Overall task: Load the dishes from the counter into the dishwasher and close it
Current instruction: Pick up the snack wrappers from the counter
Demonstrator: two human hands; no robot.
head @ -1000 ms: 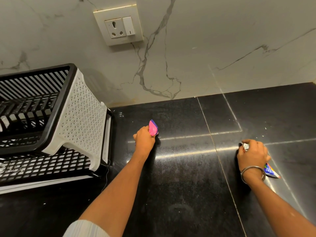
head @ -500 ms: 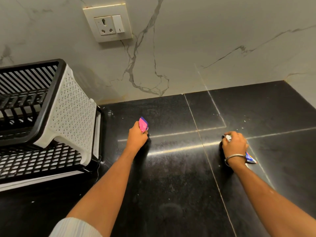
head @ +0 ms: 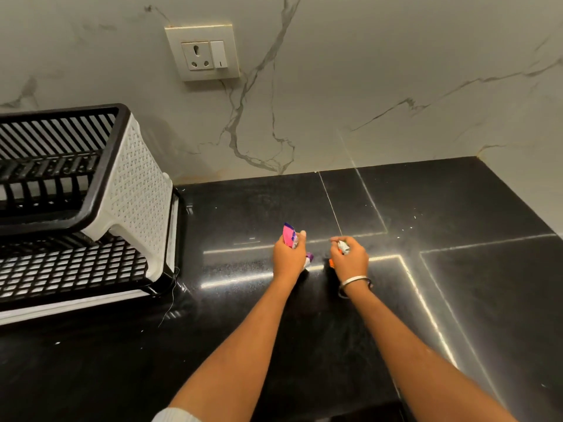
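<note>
Your left hand point(head: 288, 255) is curled around a pink and purple wrapper point(head: 289, 236); the top of the wrapper stands up above your fingers, and a small purple and white end shows below the hand on its right side. Your right hand point(head: 350, 258) is also curled, around a small crumpled white piece point(head: 343, 246), and a bit of orange shows at the left edge of this hand. What exactly this piece is, you cannot tell from the picture. A metal bangle point(head: 355, 283) sits on your right wrist.

Both hands are over the black counter point(head: 472, 300), close to each other but not touching. They are to the right of the dish rack point(head: 131, 190), well apart from it. The rack is black and white and stands on the left part of the counter, against the marble wall point(head: 396, 71). No dishes are seen in the part of the rack that is visible. Above the rack and to its right, a wall socket point(head: 202, 53) with a switch is fixed on the marble. The dishwasher is not in view.
</note>
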